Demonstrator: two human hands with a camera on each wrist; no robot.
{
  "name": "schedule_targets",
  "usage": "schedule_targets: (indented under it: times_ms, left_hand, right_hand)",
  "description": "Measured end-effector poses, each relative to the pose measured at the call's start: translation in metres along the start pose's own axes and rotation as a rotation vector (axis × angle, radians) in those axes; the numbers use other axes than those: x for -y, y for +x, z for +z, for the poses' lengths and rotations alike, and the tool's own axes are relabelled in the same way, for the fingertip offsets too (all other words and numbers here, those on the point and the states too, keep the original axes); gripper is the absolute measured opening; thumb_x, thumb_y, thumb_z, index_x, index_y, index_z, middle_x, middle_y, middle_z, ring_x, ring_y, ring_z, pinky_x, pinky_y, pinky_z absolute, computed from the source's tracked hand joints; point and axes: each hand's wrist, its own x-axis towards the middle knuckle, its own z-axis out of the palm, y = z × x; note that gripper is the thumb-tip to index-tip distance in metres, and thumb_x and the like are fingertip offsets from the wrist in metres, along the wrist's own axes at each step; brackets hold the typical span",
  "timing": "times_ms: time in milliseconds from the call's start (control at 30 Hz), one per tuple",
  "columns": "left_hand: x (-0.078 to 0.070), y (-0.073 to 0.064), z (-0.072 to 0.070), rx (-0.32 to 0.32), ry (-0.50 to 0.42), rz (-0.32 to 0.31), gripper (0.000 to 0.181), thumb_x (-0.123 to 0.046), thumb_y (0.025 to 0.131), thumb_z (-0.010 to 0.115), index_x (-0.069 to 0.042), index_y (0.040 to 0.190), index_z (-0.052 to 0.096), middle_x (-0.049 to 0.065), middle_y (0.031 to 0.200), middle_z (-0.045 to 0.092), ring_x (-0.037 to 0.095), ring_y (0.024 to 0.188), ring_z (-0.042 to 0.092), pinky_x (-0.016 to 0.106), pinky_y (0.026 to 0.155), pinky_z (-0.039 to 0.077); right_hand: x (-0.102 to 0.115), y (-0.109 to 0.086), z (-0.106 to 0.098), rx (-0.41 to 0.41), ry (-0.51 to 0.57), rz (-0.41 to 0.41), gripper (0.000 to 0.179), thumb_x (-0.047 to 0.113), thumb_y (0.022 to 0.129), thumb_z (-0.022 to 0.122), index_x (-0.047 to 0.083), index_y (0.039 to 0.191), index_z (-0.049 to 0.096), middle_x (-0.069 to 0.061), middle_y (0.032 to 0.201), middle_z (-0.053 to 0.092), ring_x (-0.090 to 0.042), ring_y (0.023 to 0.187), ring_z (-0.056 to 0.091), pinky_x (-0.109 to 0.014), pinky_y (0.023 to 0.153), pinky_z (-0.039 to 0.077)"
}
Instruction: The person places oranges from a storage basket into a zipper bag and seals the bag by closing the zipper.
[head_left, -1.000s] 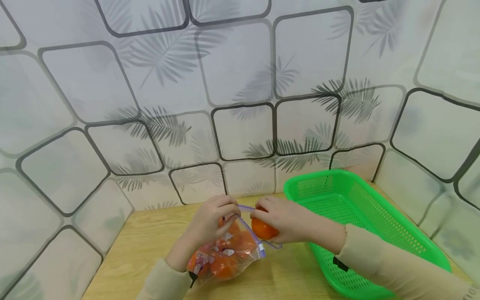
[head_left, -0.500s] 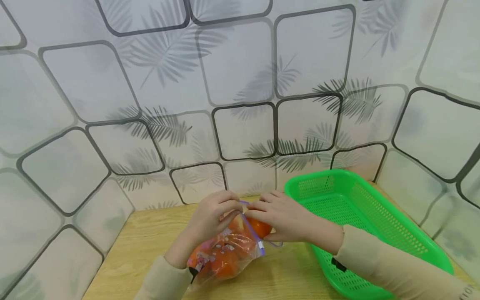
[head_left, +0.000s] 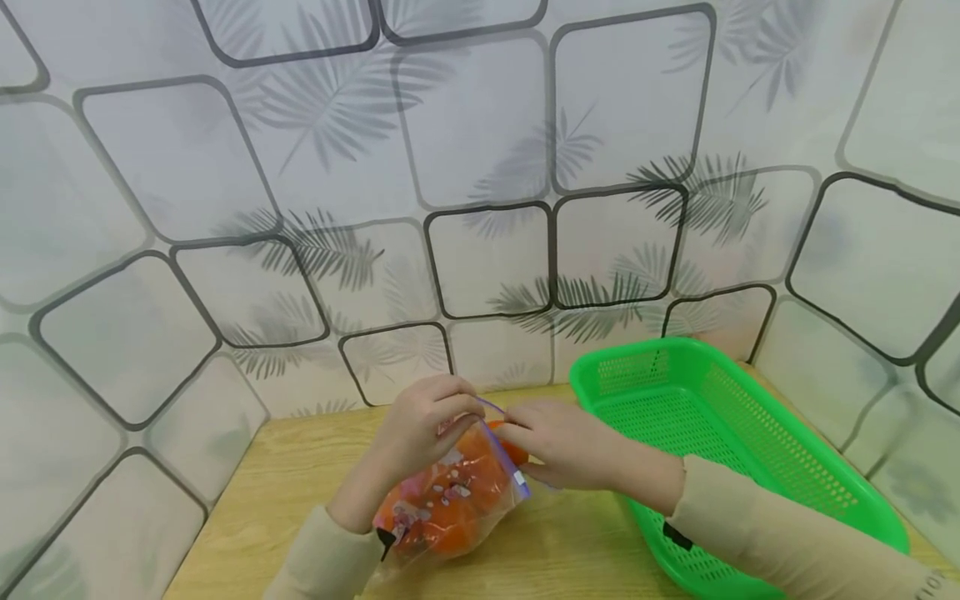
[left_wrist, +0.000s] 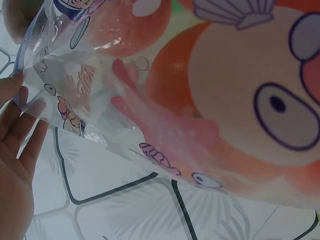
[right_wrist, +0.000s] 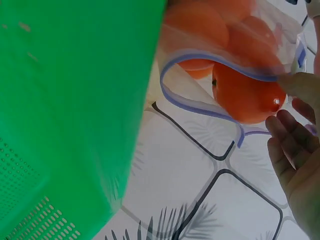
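Observation:
A clear zip bag (head_left: pixel 431 500) printed with pink cartoon figures stands on the table, bulging with several oranges (head_left: pixel 453 533). My left hand (head_left: pixel 427 425) pinches the bag's upper rim between thumb and fingers; in the left wrist view, the left fingers (left_wrist: pixel 30 142) are on its edge. My right hand (head_left: pixel 562 442) holds one orange (right_wrist: pixel 245 95) at the bag's mouth, fingertips above and thumb below it. In the right wrist view, this orange lies partly inside the purple zip edge (right_wrist: pixel 192 106), with the right fingers (right_wrist: pixel 290 140) against its near end.
A green perforated plastic basket (head_left: pixel 795 442) stands to the right on the wooden table (head_left: pixel 277 467), beneath my right forearm. A patterned wall covering (head_left: pixel 487 258) rises behind the table and along both sides.
My right hand has moved left with the orange, from beside the bag's mouth to partly within it. The left hand keeps its grip on the rim and has risen slightly.

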Motion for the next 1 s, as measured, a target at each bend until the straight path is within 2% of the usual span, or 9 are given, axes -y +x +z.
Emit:
schedule_targets:
  times_ms: [167,300,400,467,600,733,900,1000]
  left_hand:
    - [0.000,0.003,-0.004,-0.011,0.020,-0.014,0.015,-0.003,0.083,0.087,-0.011,0.092,0.077,-0.001,0.089,0.073,0.015,0.079,0.068,0.031,0.075,0.060]
    - [0.000,0.006,-0.007,-0.013,0.048,-0.016,0.014,-0.004,0.083,0.087,-0.010,0.091,0.077,0.000,0.088,0.073,0.016,0.078,0.069,0.032,0.074,0.060]
    - [0.001,0.008,-0.008,-0.019,0.070,-0.016,0.014,-0.004,0.082,0.087,-0.010,0.092,0.078,0.000,0.087,0.073,0.016,0.077,0.068,0.033,0.074,0.059]
    - [0.001,0.009,-0.009,-0.024,0.081,-0.016,0.014,-0.004,0.082,0.087,-0.009,0.092,0.078,0.001,0.087,0.073,0.016,0.077,0.068,0.034,0.074,0.059]
    - [0.001,0.012,-0.013,-0.007,0.104,-0.030,0.013,-0.007,0.083,0.088,-0.010,0.092,0.079,0.001,0.088,0.074,0.017,0.078,0.069,0.034,0.073,0.059]
    - [0.001,0.014,-0.016,0.009,0.117,-0.048,0.012,-0.009,0.085,0.088,-0.011,0.092,0.079,0.001,0.088,0.074,0.018,0.081,0.069,0.035,0.076,0.059]
    - [0.002,0.016,-0.019,0.009,0.121,-0.072,0.010,-0.009,0.085,0.087,-0.013,0.090,0.078,0.000,0.087,0.075,0.019,0.083,0.068,0.036,0.081,0.059]
    - [0.002,0.017,-0.022,0.011,0.129,-0.083,0.011,-0.010,0.085,0.087,-0.013,0.088,0.076,-0.001,0.085,0.074,0.018,0.082,0.067,0.037,0.081,0.058]
  right_hand:
    - [0.005,-0.002,-0.002,0.037,0.064,0.044,0.026,0.013,0.085,0.073,0.013,0.110,0.065,0.004,0.098,0.063,-0.011,0.083,0.060,-0.029,0.074,0.053]
    - [0.009,-0.003,-0.003,0.072,0.109,0.118,0.016,0.024,0.093,0.069,0.015,0.105,0.063,0.005,0.099,0.063,-0.010,0.084,0.058,-0.029,0.074,0.052]
    - [0.009,-0.003,-0.002,0.065,0.103,0.152,0.022,0.035,0.097,0.071,0.016,0.102,0.063,0.006,0.095,0.061,-0.008,0.079,0.055,-0.026,0.070,0.049]
    - [0.008,-0.003,-0.002,0.049,0.089,0.160,0.025,0.037,0.096,0.075,0.016,0.101,0.063,0.006,0.091,0.059,-0.007,0.076,0.052,-0.024,0.067,0.047]
    - [0.004,-0.004,-0.004,0.019,0.077,0.171,0.022,0.029,0.092,0.079,0.015,0.098,0.063,0.005,0.088,0.058,-0.008,0.074,0.051,-0.024,0.066,0.047]
    - [0.000,-0.005,-0.013,0.022,0.076,0.221,0.018,0.022,0.089,0.080,0.016,0.095,0.063,0.005,0.087,0.058,-0.008,0.074,0.052,-0.023,0.064,0.047]
    - [-0.006,-0.008,-0.025,0.017,0.110,0.298,0.011,0.015,0.094,0.076,0.018,0.096,0.066,0.005,0.086,0.060,-0.005,0.068,0.050,-0.019,0.059,0.044]
    - [-0.010,-0.008,-0.030,0.009,0.131,0.315,0.010,0.011,0.096,0.075,0.016,0.098,0.066,0.006,0.086,0.064,-0.004,0.065,0.050,-0.018,0.058,0.043]
